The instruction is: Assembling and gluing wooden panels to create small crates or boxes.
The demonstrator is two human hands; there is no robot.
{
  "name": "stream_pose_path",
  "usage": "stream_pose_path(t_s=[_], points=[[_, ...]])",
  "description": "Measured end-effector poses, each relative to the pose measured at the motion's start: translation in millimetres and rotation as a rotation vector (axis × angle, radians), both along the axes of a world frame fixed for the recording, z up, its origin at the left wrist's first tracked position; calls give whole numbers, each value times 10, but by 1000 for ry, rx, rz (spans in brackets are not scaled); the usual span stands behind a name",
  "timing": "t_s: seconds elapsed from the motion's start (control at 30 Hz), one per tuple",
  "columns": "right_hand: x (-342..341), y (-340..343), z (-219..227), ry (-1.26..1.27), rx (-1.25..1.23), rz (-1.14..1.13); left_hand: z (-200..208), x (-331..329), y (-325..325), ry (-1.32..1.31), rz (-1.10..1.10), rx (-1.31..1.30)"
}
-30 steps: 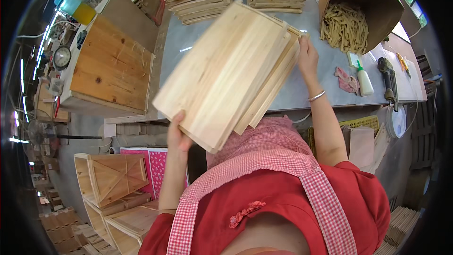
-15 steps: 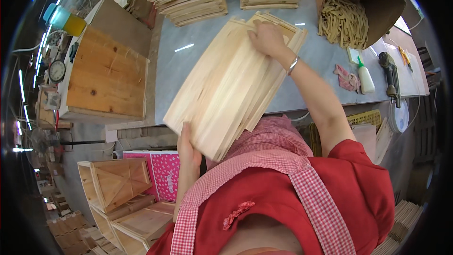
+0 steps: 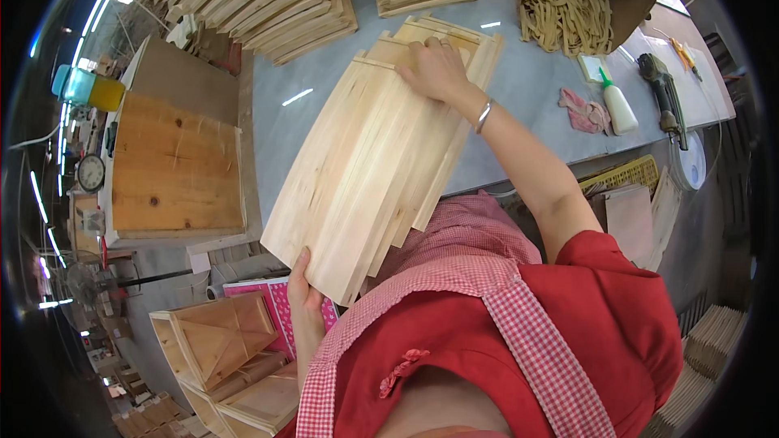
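Note:
Several pale wooden panels (image 3: 341,154), fanned out like steps, lie slanted across the near edge of the table and over my apron. My left hand (image 3: 303,290) grips their near left end, its thumb on the top face and the fingers hidden underneath. At the far end my right hand (image 3: 436,71), with a bangle on the wrist, is bent over the panels, fingers curled on a raised strip. Cross battens show on the far ends of the panels.
Stacks of wooden panels (image 3: 284,12) stand at the table's back. To the right are a box of tan strips (image 3: 568,8), a pink cloth (image 3: 584,111), a white glue bottle (image 3: 620,107) and a dark power tool (image 3: 661,93). Wooden crates (image 3: 215,337) sit lower left.
The panels have spread further apart, with more stepped edges showing on their right side. My left hand still holds the near end and my right hand the far end. The view has shifted slightly.

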State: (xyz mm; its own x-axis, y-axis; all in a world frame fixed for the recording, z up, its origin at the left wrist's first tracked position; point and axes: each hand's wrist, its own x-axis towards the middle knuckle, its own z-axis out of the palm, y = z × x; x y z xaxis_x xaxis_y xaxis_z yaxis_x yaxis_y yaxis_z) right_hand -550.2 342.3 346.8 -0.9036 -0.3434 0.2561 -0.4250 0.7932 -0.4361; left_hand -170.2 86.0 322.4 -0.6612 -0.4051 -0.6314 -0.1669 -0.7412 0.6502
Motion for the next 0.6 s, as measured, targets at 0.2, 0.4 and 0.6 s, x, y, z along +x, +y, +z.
stream_pose_path(t_s=[0.2, 0.4, 0.6], points=[[-206, 10, -108, 9, 5, -34, -53, -254, -41, 48, -60, -16], [-322, 32, -198, -4, 43, -18, -10, -322, -83, -36, -49, -27], [-422, 94, -133, -173, 88, 53, -27, -458, -237, -51, -68, -78]])
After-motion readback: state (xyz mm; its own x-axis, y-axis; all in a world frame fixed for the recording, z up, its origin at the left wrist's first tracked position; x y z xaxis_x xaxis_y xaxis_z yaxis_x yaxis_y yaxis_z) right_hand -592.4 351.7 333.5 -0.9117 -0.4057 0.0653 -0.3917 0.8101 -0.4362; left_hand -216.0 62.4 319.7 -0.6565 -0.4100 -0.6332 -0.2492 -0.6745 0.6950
